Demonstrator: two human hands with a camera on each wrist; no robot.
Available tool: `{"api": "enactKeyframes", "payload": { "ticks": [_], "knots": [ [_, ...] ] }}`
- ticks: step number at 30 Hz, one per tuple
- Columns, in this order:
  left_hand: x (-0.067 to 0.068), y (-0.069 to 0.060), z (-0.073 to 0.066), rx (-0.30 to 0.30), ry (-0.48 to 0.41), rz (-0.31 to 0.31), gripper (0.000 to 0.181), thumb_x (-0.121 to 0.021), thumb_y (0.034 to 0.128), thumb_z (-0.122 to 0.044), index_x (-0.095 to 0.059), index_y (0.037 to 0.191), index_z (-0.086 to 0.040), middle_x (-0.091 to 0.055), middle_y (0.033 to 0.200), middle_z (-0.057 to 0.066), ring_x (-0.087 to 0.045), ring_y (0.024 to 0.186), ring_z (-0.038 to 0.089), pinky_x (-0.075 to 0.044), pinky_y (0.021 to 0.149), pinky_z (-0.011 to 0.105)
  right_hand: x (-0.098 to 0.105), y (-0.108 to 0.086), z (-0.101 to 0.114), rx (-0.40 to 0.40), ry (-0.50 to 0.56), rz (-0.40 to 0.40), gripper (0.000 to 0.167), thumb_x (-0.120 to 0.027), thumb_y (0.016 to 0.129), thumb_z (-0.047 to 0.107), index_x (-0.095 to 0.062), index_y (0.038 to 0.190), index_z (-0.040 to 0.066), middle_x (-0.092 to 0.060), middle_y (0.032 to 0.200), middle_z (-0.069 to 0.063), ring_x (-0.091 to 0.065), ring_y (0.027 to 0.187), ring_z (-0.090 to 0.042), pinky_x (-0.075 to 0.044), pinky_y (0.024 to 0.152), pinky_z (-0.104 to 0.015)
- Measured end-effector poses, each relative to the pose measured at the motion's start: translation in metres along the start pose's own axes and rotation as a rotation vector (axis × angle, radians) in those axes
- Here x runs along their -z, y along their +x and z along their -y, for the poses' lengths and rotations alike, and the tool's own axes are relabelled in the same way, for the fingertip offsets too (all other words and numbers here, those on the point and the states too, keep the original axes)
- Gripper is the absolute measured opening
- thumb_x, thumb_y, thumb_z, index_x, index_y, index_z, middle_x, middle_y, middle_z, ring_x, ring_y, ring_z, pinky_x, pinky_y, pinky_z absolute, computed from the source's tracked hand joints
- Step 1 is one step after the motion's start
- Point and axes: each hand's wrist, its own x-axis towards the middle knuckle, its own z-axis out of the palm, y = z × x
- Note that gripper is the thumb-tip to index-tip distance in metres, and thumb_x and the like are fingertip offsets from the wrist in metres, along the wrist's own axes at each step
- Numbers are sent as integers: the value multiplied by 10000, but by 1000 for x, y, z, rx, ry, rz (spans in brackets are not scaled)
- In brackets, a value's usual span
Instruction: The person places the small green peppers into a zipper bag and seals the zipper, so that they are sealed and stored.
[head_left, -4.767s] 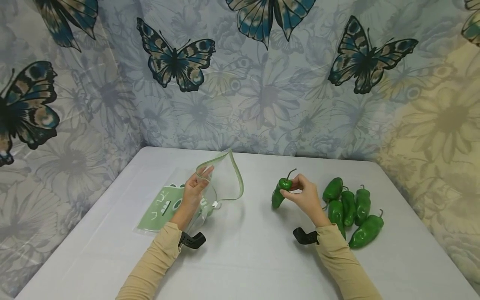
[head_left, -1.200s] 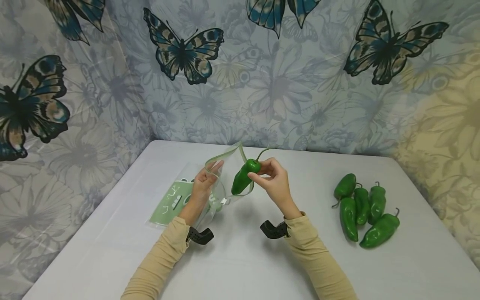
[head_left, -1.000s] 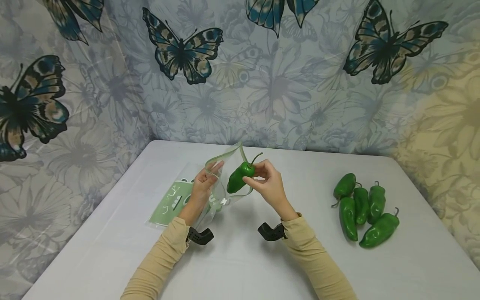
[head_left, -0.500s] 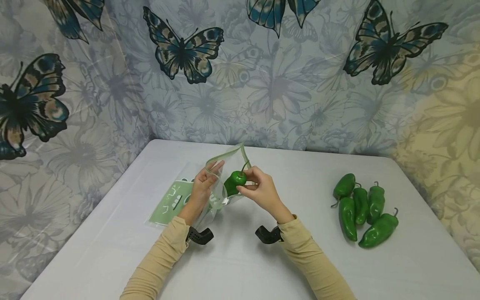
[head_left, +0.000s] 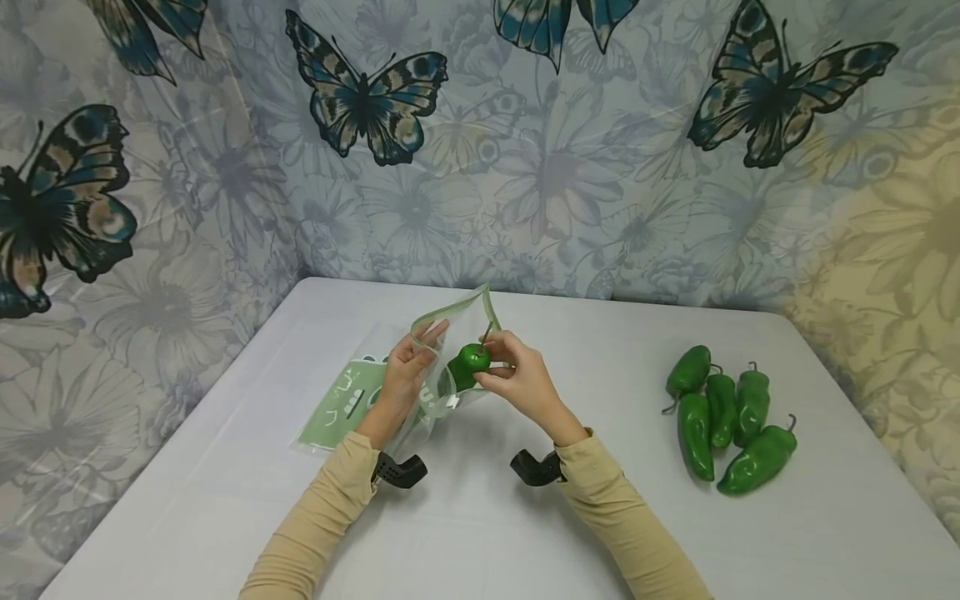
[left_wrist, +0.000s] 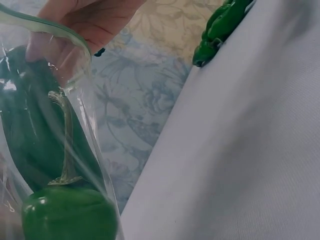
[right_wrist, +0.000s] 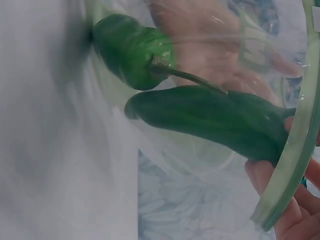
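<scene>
My left hand (head_left: 405, 367) holds up a clear zip bag (right_wrist: 299, 127) by its green-edged rim, with the mouth wide. My right hand (head_left: 521, 371) pinches a green pepper (head_left: 468, 364) near its stem end. That pepper's body points through the mouth into the bag, its stem upward. In the right wrist view, my right hand's fingers show at the lower right beside the rim. Another green pepper (right_wrist: 132, 52) lies deeper in the bag, its stem (left_wrist: 67, 135) clear in the left wrist view. The left hand partly shows through the plastic.
Several green peppers (head_left: 697, 437) lie grouped on the right of the white table (head_left: 480, 533). Left of the hands lies a flat clear bag with a green print (head_left: 337, 408). A butterfly-patterned backdrop (head_left: 555, 208) stands behind the table.
My right hand has carried the pepper leftward from near the group, then down into the bag's mouth. Over the last half second it has barely moved. The left hand keeps holding the bag.
</scene>
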Motion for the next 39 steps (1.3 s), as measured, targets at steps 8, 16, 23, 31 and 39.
{"api": "enactKeyframes", "payload": {
  "ticks": [8,16,23,31,39],
  "knots": [
    [0,0,0,-3,3,5,315,-739,700,-284,-634,984,-198,-598,1117,-30,-418,1167,121,-181,1016,333,0,0,0,-5,-20,-9,346,-632,726,-176,-515,1051,-165,-553,1039,-267,-555,937,-370,-497,741,-346],
    [0,0,2,9,6,4,314,-743,701,-285,-632,982,-197,-593,1124,-17,-417,1174,138,-165,1022,355,2,1,-16,-31,-58,8,294,-647,748,-120,-541,1022,-117,-518,1043,-238,-575,890,-344,-500,732,-305],
    [1,0,3,-9,-15,37,273,-716,731,-279,-630,971,-179,-591,1128,-15,-436,1154,121,-241,970,272,2,0,-9,-38,-84,1,198,-637,773,-102,-582,963,-103,-579,959,-212,-590,863,-351,-498,716,-255],
    [-2,-1,3,-15,-36,40,308,-716,731,-280,-626,1005,-173,-598,1113,-8,-453,1141,120,-206,986,273,1,0,-23,-44,-100,17,171,-649,784,-57,-613,951,-62,-629,916,-187,-615,841,-276,-497,716,-256],
    [-3,-1,2,-21,-42,41,320,-718,732,-268,-632,1025,-171,-599,1111,-8,-457,1137,122,-239,970,258,1,1,-35,-39,-126,16,218,-640,795,-50,-601,1010,-44,-646,890,-145,-630,811,-231,-503,699,-265]
  ]
}}
